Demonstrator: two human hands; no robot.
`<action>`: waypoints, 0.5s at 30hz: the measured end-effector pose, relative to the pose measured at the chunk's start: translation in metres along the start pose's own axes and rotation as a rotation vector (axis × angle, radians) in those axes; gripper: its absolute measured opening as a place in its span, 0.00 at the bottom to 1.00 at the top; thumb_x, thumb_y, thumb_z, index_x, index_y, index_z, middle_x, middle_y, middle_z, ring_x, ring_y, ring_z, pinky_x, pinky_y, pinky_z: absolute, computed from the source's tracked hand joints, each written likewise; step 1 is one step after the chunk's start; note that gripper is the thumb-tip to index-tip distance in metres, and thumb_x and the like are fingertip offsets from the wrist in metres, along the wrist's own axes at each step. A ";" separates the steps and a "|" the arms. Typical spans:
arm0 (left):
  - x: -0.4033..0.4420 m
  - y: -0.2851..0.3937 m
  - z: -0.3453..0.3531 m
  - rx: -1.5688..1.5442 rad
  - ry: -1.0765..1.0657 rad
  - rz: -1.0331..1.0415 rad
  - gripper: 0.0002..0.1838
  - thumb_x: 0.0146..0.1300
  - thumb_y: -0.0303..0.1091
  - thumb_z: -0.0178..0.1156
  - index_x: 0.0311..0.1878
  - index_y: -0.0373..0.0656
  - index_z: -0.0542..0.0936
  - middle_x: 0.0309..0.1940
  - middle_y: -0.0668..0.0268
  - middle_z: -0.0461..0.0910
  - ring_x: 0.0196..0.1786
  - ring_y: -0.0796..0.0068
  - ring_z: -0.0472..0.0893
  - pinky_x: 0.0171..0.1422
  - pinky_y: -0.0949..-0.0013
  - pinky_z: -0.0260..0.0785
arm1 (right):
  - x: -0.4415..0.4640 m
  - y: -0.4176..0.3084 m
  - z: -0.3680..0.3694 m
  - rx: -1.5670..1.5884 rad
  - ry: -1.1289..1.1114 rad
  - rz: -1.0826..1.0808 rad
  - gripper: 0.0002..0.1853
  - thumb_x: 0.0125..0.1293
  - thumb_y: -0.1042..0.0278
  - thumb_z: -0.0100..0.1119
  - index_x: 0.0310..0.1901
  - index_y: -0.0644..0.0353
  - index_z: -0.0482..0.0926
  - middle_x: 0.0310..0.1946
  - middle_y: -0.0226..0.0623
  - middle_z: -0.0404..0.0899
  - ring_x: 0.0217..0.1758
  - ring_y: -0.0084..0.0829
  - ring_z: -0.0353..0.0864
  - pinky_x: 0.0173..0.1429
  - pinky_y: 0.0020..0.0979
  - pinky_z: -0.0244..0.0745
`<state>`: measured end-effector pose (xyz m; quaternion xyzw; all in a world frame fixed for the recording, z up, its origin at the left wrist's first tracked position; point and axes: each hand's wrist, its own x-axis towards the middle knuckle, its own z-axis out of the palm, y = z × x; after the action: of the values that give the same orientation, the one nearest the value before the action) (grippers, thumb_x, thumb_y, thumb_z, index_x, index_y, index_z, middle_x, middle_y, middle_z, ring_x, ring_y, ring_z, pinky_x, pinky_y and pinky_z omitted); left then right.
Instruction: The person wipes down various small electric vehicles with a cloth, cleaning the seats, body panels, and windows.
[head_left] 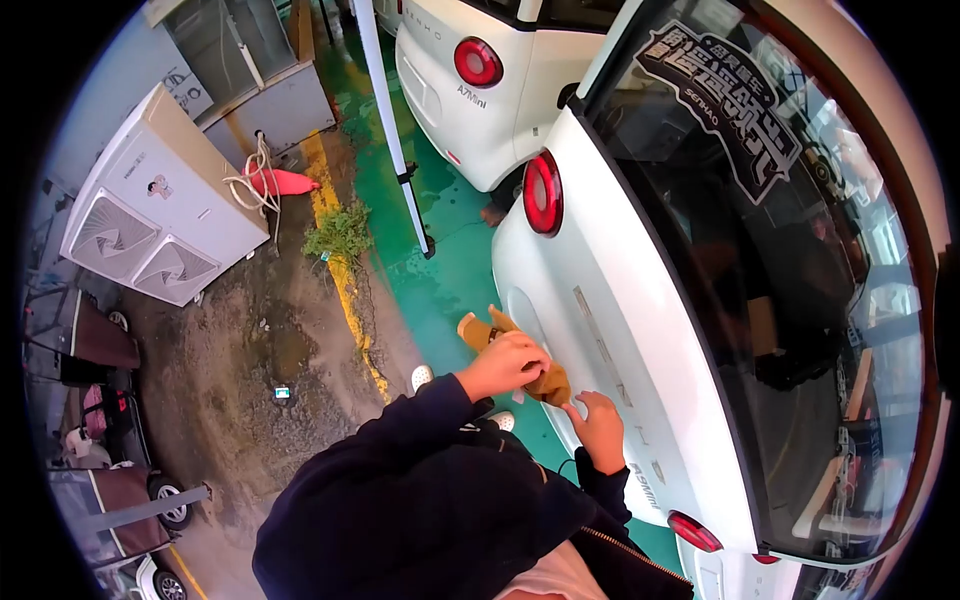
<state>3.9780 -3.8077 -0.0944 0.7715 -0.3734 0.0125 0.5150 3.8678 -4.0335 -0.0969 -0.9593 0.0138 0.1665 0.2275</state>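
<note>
A brown item that looks like soft cloth or a glove [552,384] is in front of my body, beside the rear of a white car [640,310]. My left hand [503,364] lies over its upper part with the fingers curled round it. My right hand [598,428] is at its lower end, thumb and fingers apart, the thumb near the brown edge. Part of the item sticks out beyond my left hand, toward the green floor. What lies under my left palm is hidden.
Another white car [490,90] stands ahead. A white pole [395,140] rises from the green floor [455,290]. At the left are a large outdoor unit [165,200], a red object with a coiled hose [283,182], a plant [340,232] and parked vehicles [105,330].
</note>
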 end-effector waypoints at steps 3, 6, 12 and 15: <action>-0.013 -0.006 -0.043 0.030 0.142 -0.107 0.10 0.53 0.26 0.64 0.27 0.42 0.70 0.27 0.65 0.77 0.36 0.60 0.77 0.41 0.62 0.69 | 0.041 -0.070 -0.014 0.025 0.383 -0.396 0.44 0.55 0.55 0.73 0.68 0.66 0.62 0.65 0.56 0.67 0.62 0.53 0.72 0.63 0.42 0.70; -0.018 -0.004 -0.092 0.079 0.286 -0.085 0.11 0.53 0.26 0.64 0.27 0.41 0.69 0.28 0.65 0.77 0.35 0.60 0.76 0.40 0.63 0.69 | 0.087 -0.149 -0.011 0.122 0.367 -0.651 0.42 0.59 0.61 0.69 0.70 0.66 0.58 0.63 0.56 0.69 0.59 0.53 0.75 0.60 0.41 0.72; -0.067 -0.041 -0.172 -0.184 0.745 -0.542 0.19 0.55 0.34 0.73 0.42 0.39 0.73 0.36 0.64 0.77 0.42 0.70 0.81 0.54 0.68 0.74 | 0.174 -0.259 0.011 0.247 0.110 -0.670 0.23 0.65 0.78 0.52 0.63 0.58 0.71 0.47 0.51 0.80 0.49 0.46 0.82 0.49 0.37 0.76; -0.112 -0.078 -0.204 -0.093 0.807 -0.695 0.50 0.38 0.48 0.81 0.62 0.40 0.64 0.58 0.55 0.68 0.64 0.57 0.70 0.64 0.57 0.67 | 0.201 -0.304 0.023 0.461 0.042 -0.696 0.19 0.62 0.83 0.47 0.54 0.61 0.77 0.49 0.49 0.80 0.51 0.43 0.81 0.54 0.33 0.75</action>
<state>4.0176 -3.5661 -0.1048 0.7600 0.1315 0.1202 0.6251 4.0812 -3.7415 -0.0505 -0.8339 -0.2697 0.0526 0.4786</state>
